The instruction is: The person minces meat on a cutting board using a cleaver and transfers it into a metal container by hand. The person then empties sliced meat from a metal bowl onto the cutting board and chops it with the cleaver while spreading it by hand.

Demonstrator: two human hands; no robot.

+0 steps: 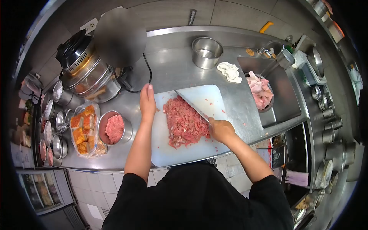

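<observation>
Chopped red meat (186,122) is heaped on a white cutting board (161,155). My right hand (221,130) is closed round the handle of a knife (193,106), whose blade slants up and left along the heap's upper right edge. Near the board's upper left corner is my left hand (147,100), held up with its fingers stretched out and holding nothing. Left of that forearm a metal pot (128,132) contains ground meat (114,129).
A bag of orange blocks (85,130) lies at the left, below a glass-bowled appliance (90,73). Behind the board are an empty metal pot (207,53) and a white cloth (230,72). The sink (281,103) at the right holds a bowl of pale meat (259,92).
</observation>
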